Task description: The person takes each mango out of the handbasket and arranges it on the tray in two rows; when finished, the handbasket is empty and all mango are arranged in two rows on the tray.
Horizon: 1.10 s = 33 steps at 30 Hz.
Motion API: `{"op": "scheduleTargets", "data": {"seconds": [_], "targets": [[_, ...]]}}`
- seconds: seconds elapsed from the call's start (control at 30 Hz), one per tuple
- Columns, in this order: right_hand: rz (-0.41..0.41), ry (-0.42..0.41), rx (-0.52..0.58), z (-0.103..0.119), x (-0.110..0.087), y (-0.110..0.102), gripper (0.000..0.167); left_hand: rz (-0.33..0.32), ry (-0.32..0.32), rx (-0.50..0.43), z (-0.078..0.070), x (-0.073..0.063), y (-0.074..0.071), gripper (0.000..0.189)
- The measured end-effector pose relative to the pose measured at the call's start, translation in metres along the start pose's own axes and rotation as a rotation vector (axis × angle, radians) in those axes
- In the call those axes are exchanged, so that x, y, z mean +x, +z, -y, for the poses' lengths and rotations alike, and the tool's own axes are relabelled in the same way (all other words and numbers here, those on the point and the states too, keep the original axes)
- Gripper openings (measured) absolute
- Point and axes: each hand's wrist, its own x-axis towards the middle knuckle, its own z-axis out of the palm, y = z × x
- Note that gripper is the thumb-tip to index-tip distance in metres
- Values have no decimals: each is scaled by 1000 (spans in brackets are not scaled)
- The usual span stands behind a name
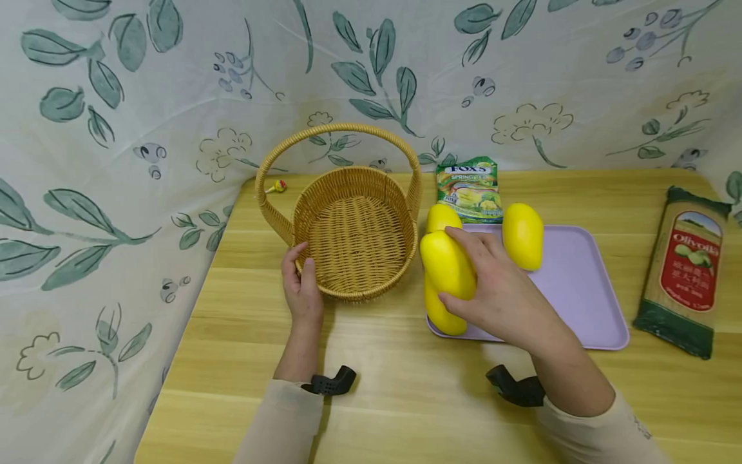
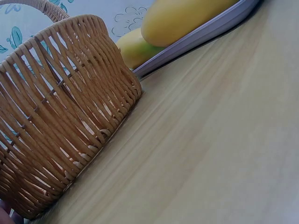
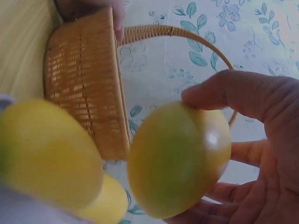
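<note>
My right hand [image 1: 504, 296] holds a yellow mango [image 1: 445, 261] between thumb and fingers, above the left end of a lilac tray [image 1: 574, 296]. In the right wrist view this mango [image 3: 175, 161] has a greenish side. Partly hidden beneath and behind it are two more mangoes, one nearer [image 1: 445, 317] and one farther [image 1: 443, 216]; another mango [image 1: 523, 237] sits at the tray's back edge. My left hand [image 1: 306, 293] grips the near-left rim of a round wicker basket [image 1: 359, 238] with a tall handle. In the left wrist view, only a fingertip shows beside the basket [image 2: 70, 107].
Behind the tray lies a green FOX'S candy bag [image 1: 468, 190]. An Olivoila pasta pack [image 1: 684, 274] lies at the right. A small wrapped lollipop [image 1: 278, 187] is left of the basket. Floral cloth [image 1: 359, 71] hangs behind the wooden table [image 1: 377, 399].
</note>
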Motion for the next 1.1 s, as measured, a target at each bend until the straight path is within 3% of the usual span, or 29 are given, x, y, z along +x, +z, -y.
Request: {"op": "scheduleTargets", "data": {"seconds": [0.17,0.3,0.63,1.1], "targets": [[67,57,-42,-23,-13,-13,102,6,11,1,1,0,-1,38],[93,95,-89,-46,-20,-20,100,4,16,-1,1,1,-1,38],[247,259,-106,-102,-21,-25,115,8,25,-10,0,0,-1,38],[297,348,-136,-116,-18,-22,115,0,38,-26,2,0,0,36]]}}
